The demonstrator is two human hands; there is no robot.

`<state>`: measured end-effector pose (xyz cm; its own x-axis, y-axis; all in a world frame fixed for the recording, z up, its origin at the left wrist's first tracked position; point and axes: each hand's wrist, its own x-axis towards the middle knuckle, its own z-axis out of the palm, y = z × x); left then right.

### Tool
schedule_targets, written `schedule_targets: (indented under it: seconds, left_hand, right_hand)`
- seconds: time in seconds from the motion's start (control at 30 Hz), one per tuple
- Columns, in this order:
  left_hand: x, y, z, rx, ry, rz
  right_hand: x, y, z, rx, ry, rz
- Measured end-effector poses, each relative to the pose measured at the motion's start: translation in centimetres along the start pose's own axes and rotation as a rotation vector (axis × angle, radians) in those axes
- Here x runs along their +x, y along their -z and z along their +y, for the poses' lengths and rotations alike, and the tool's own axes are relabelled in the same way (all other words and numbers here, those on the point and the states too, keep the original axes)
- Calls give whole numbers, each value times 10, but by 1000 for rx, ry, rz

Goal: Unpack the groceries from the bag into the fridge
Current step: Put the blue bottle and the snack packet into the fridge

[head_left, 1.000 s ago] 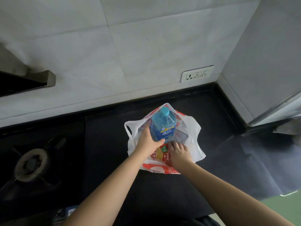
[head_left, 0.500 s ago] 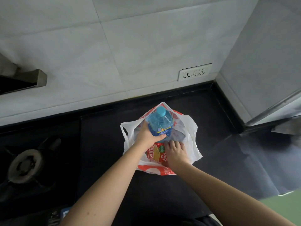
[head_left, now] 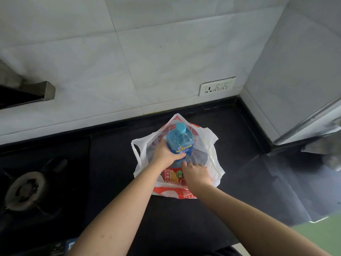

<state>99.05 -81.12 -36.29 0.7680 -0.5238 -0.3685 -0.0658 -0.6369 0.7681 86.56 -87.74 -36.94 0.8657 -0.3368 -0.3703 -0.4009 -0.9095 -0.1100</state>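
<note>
While the left hand [head_left: 164, 154] grips the upright blue plastic bottle [head_left: 180, 141] inside the white-and-red plastic bag [head_left: 210, 145], the right hand [head_left: 195, 175], fingers relaxed, presses the bag's near edge just below.

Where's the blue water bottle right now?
In the head view, centre frame: the blue bottle stands upright in the open plastic bag on the black counter, gripped by the left hand.

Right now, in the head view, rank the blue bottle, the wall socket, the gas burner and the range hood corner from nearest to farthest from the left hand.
1. Blue bottle: gripped by the left hand, above the bag.
2. Wall socket: up and to the right, on the tiled wall.
3. Gas burner and range hood corner: both far left, too close to call.
</note>
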Motion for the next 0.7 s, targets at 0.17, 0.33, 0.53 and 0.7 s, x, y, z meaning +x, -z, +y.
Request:
schedule_targets:
  seconds: [0.17, 0.33, 0.53, 0.7]
  left_hand:
    - [-1, 4, 2, -54, -41, -2]
    - [-3, 5, 0, -40, -77, -3]
    - [-17, 15, 14, -68, -212, 20]
    - [-32, 37, 28, -45, -326, 64]
  right_hand:
    - [-16, 23, 2, -15, 23, 40]
    - [-36, 30, 10, -6, 51, 171]
    - [-47, 31, 19, 103, 56, 251]
    - [-49, 29, 21, 335, 55, 407]
